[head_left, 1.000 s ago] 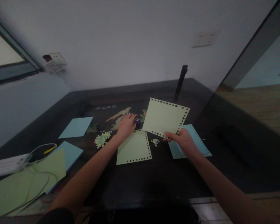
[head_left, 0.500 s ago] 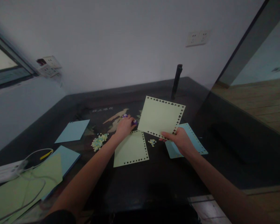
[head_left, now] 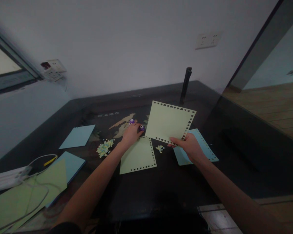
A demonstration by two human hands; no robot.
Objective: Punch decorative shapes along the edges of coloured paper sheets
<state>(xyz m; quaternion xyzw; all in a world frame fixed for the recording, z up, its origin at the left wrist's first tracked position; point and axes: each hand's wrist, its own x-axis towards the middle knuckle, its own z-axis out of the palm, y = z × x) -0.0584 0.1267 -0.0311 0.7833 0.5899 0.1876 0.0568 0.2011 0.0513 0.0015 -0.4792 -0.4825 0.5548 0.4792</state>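
Small pale characters on dark table (head_left: 70, 191) inlay, 11 o'clock from left hand (head_left: 131, 133); too blurred to read.

I take this for a room in a home: a glossy black lacquered table with a painted bird motif (head_left: 127, 119) fills the corner between plain white walls, with white wall sockets (head_left: 207, 40) and wood-plank flooring (head_left: 271, 104).
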